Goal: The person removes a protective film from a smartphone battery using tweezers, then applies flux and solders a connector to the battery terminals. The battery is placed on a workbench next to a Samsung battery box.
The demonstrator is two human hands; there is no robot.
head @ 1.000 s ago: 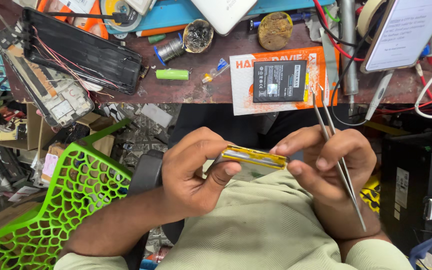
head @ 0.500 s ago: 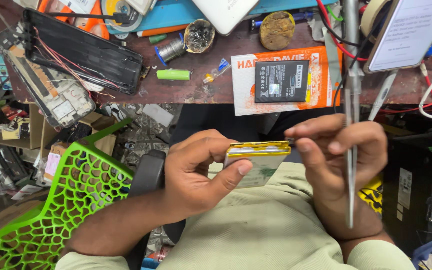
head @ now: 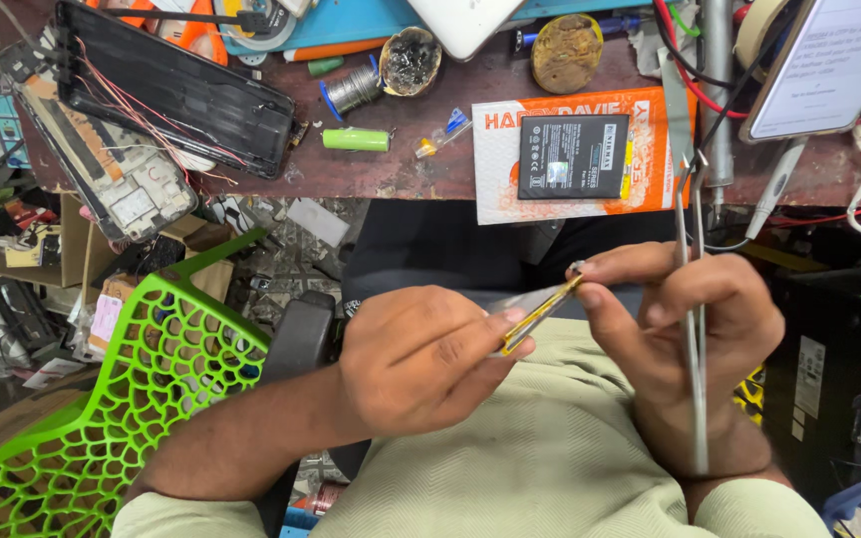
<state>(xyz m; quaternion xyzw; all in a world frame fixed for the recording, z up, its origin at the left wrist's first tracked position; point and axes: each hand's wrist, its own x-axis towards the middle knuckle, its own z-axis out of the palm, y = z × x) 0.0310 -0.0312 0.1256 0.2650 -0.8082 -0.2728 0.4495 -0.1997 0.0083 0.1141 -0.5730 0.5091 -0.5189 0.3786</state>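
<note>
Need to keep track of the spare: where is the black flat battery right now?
In the head view, the black flat battery lies on the orange-and-white packet at the near edge of the workbench, upper right of centre, beyond both hands and right of the green cylindrical cell.

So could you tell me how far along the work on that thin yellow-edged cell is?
Done: nothing on the cell shows as finished. In hand: the left hand and right hand pinch it edge-on over the lap, tweezers tucked in the right. Left: the opened phone on the bench has wires exposed.
</note>
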